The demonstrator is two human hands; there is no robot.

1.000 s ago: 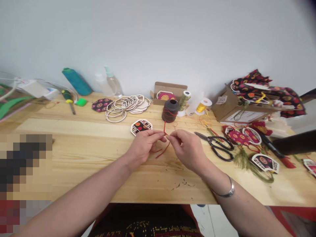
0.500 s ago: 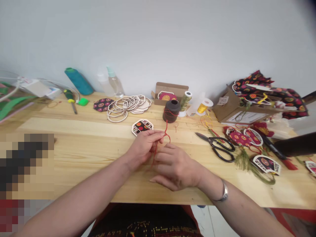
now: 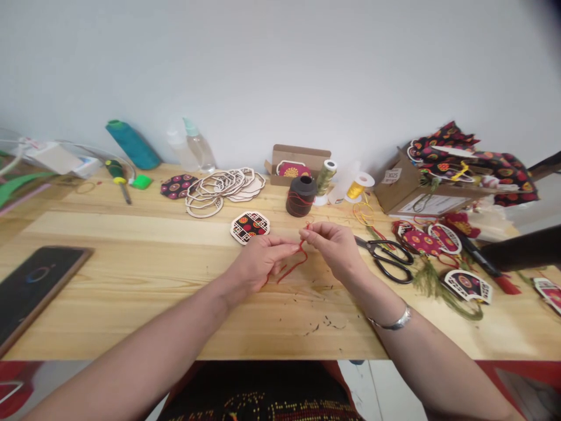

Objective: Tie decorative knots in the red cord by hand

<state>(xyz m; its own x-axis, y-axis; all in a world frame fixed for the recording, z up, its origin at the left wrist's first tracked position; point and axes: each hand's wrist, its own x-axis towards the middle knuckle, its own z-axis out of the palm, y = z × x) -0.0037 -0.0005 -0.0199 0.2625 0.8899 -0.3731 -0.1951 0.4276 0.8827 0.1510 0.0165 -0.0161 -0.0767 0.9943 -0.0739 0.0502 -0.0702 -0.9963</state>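
Red cord (image 3: 293, 269) runs between my two hands, its loose ends hanging over the wooden table. My left hand (image 3: 258, 261) pinches it between thumb and fingertips. Close on the right, my right hand (image 3: 333, 245) is closed in a pinch on the same cord, fingertips almost meeting those of the left. Just behind my left hand lies an octagonal patterned piece (image 3: 249, 227) with a pale cut-out frame. Beyond the hands stands a dark spool (image 3: 301, 197) with red thread around it.
Black scissors (image 3: 390, 257) lie right of my right hand. A phone (image 3: 41, 286) is at the left. Behind are wooden frames (image 3: 223, 186), a teal thread cone (image 3: 134, 145) and spray bottle (image 3: 199, 149). A cardboard box (image 3: 403, 181) holds patterned fabric at the right.
My right hand has moved up and away from me, now pinching the cord near my left fingertips. The patterned piece shows more fully. The phone is now visible at the left.
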